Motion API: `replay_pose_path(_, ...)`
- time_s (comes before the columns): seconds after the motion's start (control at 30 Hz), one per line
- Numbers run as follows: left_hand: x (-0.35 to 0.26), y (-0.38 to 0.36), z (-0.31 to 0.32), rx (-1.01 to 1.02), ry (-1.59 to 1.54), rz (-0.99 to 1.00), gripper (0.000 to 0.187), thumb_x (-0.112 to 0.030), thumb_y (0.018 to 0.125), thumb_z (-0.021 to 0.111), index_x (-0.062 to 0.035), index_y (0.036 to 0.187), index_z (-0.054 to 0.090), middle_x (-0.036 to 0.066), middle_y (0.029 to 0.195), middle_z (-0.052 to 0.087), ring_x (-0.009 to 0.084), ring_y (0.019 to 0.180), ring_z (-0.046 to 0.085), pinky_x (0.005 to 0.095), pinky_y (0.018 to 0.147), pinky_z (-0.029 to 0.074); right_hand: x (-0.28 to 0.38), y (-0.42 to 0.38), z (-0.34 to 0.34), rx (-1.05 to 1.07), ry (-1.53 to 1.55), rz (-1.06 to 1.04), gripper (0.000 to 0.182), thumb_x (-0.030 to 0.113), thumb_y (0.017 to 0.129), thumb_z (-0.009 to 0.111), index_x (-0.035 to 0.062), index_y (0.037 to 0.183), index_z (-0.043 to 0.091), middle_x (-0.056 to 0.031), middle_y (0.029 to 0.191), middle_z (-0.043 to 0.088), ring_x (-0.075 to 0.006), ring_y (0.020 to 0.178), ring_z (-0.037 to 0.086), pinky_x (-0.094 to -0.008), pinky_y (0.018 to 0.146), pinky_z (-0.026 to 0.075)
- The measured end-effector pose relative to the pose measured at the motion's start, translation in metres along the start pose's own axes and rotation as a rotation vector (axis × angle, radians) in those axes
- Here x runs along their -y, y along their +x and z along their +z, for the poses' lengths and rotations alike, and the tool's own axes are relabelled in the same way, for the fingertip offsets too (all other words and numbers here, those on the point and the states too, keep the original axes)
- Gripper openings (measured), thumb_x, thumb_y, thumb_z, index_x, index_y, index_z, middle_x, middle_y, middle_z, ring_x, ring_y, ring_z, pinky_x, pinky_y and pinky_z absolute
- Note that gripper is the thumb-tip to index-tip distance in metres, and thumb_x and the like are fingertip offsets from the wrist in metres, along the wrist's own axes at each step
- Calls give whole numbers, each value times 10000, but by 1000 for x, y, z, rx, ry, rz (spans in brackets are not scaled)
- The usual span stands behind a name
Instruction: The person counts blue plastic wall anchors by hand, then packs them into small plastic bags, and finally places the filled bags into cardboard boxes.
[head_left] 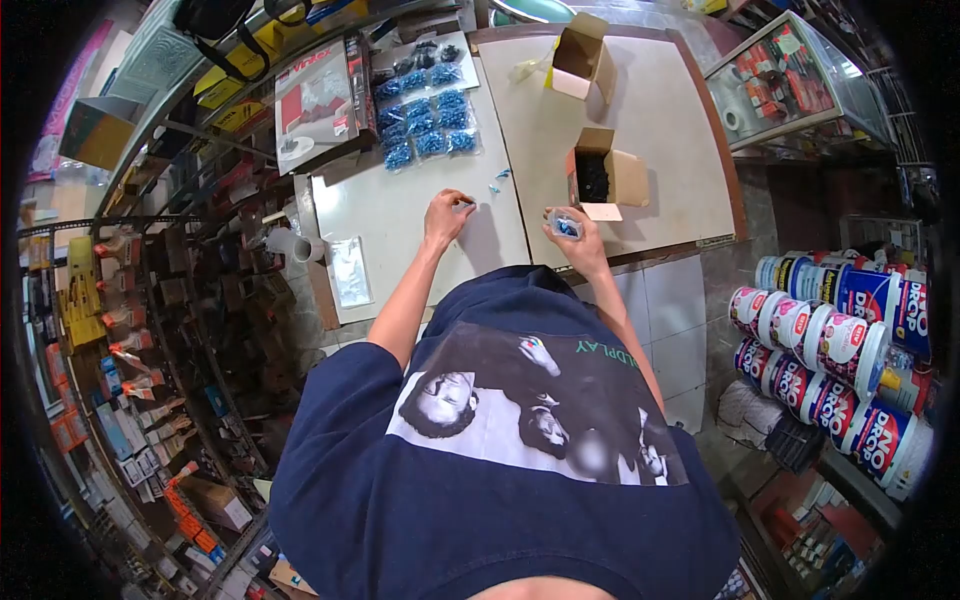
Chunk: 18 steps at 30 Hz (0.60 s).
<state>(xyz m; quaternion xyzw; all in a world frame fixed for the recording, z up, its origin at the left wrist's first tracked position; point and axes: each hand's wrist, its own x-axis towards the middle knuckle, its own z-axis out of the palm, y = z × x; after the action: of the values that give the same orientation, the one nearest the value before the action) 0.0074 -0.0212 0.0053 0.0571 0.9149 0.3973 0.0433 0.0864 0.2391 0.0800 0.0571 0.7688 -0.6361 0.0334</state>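
My right hand is closed around a small clear plastic container, perhaps a bag, with blue pieces inside. My left hand hovers over the white tabletop with its fingertips pinched together; whatever may be between them is too small to make out. A few loose blue pieces lie just beyond it. Farther back, several clear packets of blue pieces sit in rows, with black-filled packets behind them. Beyond my right hand stands an open cardboard box holding small black items, possibly screws.
A second open box stands farther back. A large printed box occupies the back left, and a flat plastic packet lies at the left edge. Paint buckets are stacked to the right; a glass case stands at back right.
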Motion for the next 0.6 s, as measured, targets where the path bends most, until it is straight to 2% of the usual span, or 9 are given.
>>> replay_pose_path(0.07, -14, 3, -4, -34, -83, 47, 154, -151, 741, 754, -80, 872, 717, 95, 943, 672, 228, 840, 646, 333, 733, 522, 0, 4, 2, 58, 24, -13, 340, 158, 798, 748, 29, 1094, 641, -57, 974, 676, -111, 902, 619, -257, 812, 494)
replay_pose_path(0.17, -78, 6, -30, -50, -234, 135, 158, -161, 751, 760, -76, 876, 716, 80, 972, 670, 213, 869, 639, 335, 739, 517, 3, 9, 4, 91, -19, 41, 339, 143, 795, 738, 26, 1097, 637, -56, 964, 676, -111, 897, 616, -258, 805, 493)
replay_pose_path(0.23, -118, 2, -43, 28, -331, 309, 175, -175, 764, 767, -90, 909, 719, 84, 1043, 651, 223, 968, 625, 341, 782, 512, -3, 13, 6, 88, -39, 26, 336, 121, 789, 729, 22, 1096, 636, -56, 955, 675, -107, 888, 613, -256, 798, 493)
replay_pose_path(0.33, -151, -2, -44, 136, -497, 427, 175, -173, 765, 770, -99, 915, 718, 85, 1092, 623, 225, 1005, 608, 340, 807, 503, -5, 14, 7, 110, 26, 29, 341, 84, 774, 712, 13, 1098, 630, -63, 946, 677, -107, 879, 613, -257, 790, 493)
replay_pose_path(0.37, -157, -3, -44, 136, -496, 426, 175, -173, 765, 770, -99, 915, 718, 85, 1092, 623, 225, 1005, 608, 340, 807, 503, -5, 13, 7, 133, 112, 49, 349, 70, 766, 704, 8, 1101, 626, -70, 946, 679, -111, 878, 617, -258, 790, 493)
replay_pose_path(0.43, -165, -4, -43, 173, -379, 550, 215, -177, 769, 767, -91, 956, 706, 93, 1107, 606, 223, 1028, 596, 340, 833, 498, -6, 12, 5, 119, 57, 36, 350, 71, 764, 701, 8, 1100, 626, -75, 952, 682, -116, 877, 624, -262, 788, 494)
replay_pose_path(0.5, -164, -4, -43, 186, -373, 502, 256, -171, 771, 766, -82, 999, 690, 92, 1109, 609, 219, 1039, 590, 339, 838, 498, -8, 11, 4, 101, 2, 25, 350, 72, 762, 699, 7, 1098, 626, -80, 957, 684, -120, 875, 631, -266, 787, 495)
replay_pose_path(0.57, -147, 2, -42, 136, -405, 364, 271, -178, 757, 761, -81, 996, 679, 108, 1087, 619, 245, 1028, 588, 347, 817, 501, -12, 12, 4, 48, -103, -39, 342, 77, 766, 694, 11, 1095, 631, -84, 977, 690, -128, 883, 643, -268, 792, 498)
replay_pose_path(0.6, -135, 7, -40, 82, -377, 367, 286, -179, 750, 765, -68, 998, 673, 115, 1046, 631, 245, 971, 605, 333, 789, 500, -14, 11, 2, 42, -102, -37, 342, 77, 766, 694, 11, 1095, 631, -84, 977, 690, -128, 883, 643, -268, 792, 498)
